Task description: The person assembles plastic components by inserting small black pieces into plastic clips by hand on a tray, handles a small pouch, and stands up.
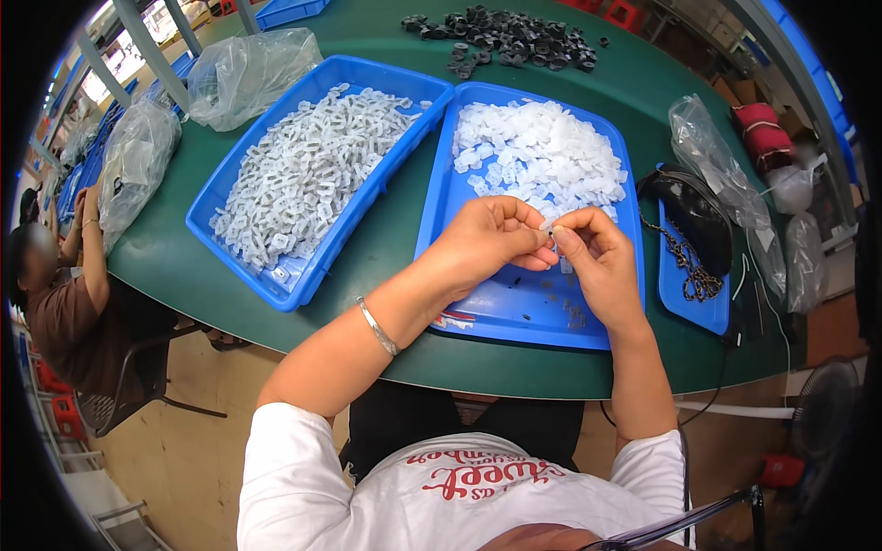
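Both my hands meet above the right blue tray (496, 321), fingertips almost touching. My left hand (491, 241) is closed in a pinch on a small whitish plastic piece (548, 224). Thumb and forefinger of my right hand (597, 262) are pinched at the same spot, where a tiny dark bit shows; what exactly they grip is too small to make out. Just beyond lies a heap of translucent white plastic pieces (551, 147) in the tray. The left blue tray (303, 296) holds a large pile of greyish-white plastic parts (312, 170).
Black small parts (514, 37) are heaped at the table's far side. Clear plastic bags (253, 78) lie at the left. A black bag with a chain (698, 220) rests on a small blue tray at the right. A co-worker (78, 285) sits at the left edge.
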Demonstrator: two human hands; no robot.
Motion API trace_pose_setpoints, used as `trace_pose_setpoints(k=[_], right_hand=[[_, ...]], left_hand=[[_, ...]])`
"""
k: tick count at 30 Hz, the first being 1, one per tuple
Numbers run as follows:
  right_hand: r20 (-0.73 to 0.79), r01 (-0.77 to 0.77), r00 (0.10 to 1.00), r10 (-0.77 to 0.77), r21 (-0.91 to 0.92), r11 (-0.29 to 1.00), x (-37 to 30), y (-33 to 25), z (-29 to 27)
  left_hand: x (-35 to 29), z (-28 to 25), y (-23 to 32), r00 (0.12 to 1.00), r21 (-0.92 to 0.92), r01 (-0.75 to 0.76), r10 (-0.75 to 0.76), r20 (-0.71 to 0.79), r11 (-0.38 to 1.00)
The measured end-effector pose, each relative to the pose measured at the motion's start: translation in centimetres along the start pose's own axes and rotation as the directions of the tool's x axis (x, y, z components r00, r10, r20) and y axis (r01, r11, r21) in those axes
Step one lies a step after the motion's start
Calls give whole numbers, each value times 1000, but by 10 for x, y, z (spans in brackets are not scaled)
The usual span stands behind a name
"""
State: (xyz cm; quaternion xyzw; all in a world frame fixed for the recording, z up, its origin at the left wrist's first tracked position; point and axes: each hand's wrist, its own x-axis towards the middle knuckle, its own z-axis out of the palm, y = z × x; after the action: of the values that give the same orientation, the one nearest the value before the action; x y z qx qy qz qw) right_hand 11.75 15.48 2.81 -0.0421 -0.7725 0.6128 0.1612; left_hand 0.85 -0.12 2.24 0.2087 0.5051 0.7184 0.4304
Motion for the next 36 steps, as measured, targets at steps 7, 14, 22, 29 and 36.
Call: trace_pose_setpoints(k=[7, 14, 22, 29, 36], right_hand=[[-70, 28, 997, -31, -44, 999, -2, 4, 7], [-119, 103, 986, -118, -125, 987, -3, 6, 10], [22, -62, 998, 59, 155, 986, 4, 4, -5], [147, -221, 970, 192, 213, 952, 7, 3, -12], [56, -130, 990, 127, 51, 990, 1, 3, 2]], left_hand=[[1, 1, -5, 1000, 20, -21, 21, 0, 1000], [1, 3, -5, 998, 55, -54, 52, 42, 997], [0, 6, -6, 991, 23, -111, 109, 78, 994], [3, -3, -7, 994, 156, -72, 58, 89, 985], [5, -5, -19, 966, 485, -230, 257, 11, 844]])
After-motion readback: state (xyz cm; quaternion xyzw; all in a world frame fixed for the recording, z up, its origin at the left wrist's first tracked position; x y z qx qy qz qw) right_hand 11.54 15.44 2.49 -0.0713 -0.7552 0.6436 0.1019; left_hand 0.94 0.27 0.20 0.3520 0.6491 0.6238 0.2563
